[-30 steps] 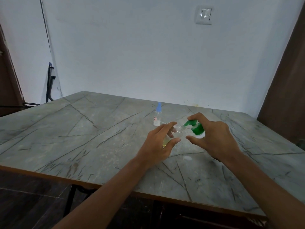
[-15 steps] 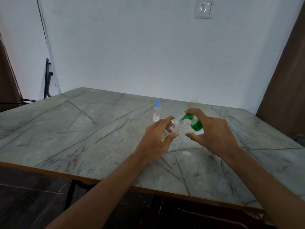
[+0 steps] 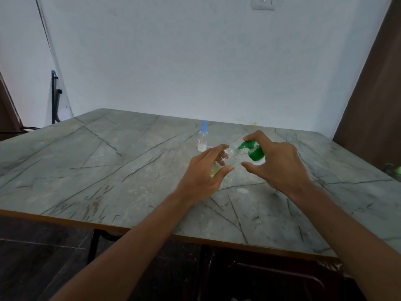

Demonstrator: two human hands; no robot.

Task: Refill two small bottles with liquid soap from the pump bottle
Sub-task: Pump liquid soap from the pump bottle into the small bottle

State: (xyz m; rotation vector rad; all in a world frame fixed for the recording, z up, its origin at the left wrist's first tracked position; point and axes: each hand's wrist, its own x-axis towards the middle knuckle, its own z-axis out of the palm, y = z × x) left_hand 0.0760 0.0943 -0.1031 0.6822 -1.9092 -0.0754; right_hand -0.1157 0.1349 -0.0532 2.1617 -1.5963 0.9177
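The right hand (image 3: 280, 168) holds the pump bottle (image 3: 257, 156) over the table (image 3: 108, 159). Its thumb is curled under the neck, and its index finger lies on top of the green pump head (image 3: 249, 146), in a position to press. The body of the pump bottle is mostly hidden behind the palm.

Just left of the pump bottle, at the tip of its spout, is the small clear bottle (image 3: 230, 156). The left hand (image 3: 201, 174) grips it between the thumb and the curled fingers. Its long axis is tilted: the open mouth points up toward the spout, and the bottom, with a little yellow liquid, points down toward the left palm.

The coming press seems to depend on this one line, the spout tip over the mouth. Whether the tip is really inside the mouth cannot be told.

Behind and to the left of the pump bottle, well apart from both hands, the blue-capped bottle (image 3: 203, 137) stands upright, probably waiting for its turn.
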